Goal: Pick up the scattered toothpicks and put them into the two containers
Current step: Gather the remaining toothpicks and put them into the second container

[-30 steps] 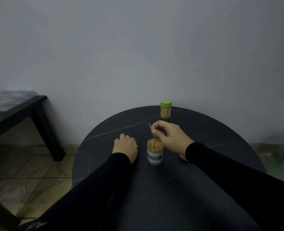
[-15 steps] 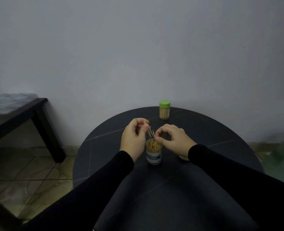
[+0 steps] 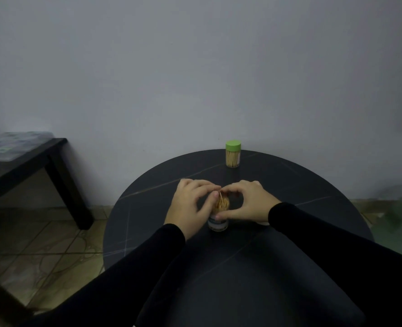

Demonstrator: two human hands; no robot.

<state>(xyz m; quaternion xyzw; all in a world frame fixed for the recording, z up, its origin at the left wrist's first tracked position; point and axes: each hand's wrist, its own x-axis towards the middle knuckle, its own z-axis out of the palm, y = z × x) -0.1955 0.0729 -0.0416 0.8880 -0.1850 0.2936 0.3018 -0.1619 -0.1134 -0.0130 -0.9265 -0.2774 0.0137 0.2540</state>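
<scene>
the round black table (image 3: 289, 267) carries everything, and it stands close to the grey wall (image 3: 195, 67), with a low dark side table (image 3: 30, 156) off to the left on the tiled floor (image 3: 30, 244). no loose toothpicks show on the dark tabletop, though anything that thin could be lost in this dim light.

both black sleeves (image 3: 336, 244) reach in from the near edge so that the hands meet over one spot. the left hand (image 3: 190, 204) curls around the left side of the open toothpick jar (image 3: 219, 223), its fingers arched over the mouth; it probably steadies the jar and guides the sticks in. the right hand (image 3: 249, 204) wraps the other side, thumb low against the jar wall and fingertips bent in over the rim. a toothpick (image 3: 221, 197) slants up out of the packed bundle between the fingertips of both hands; which hand pinches it i cannot tell.

the jar is upright near the middle of the table, apparently close to full, so new sticks likely need nudging into gaps.

the second container, a green-lidded toothpick jar (image 3: 233, 154), stands capped and well apart at the far edge, seemingly finished and out of the way.
</scene>
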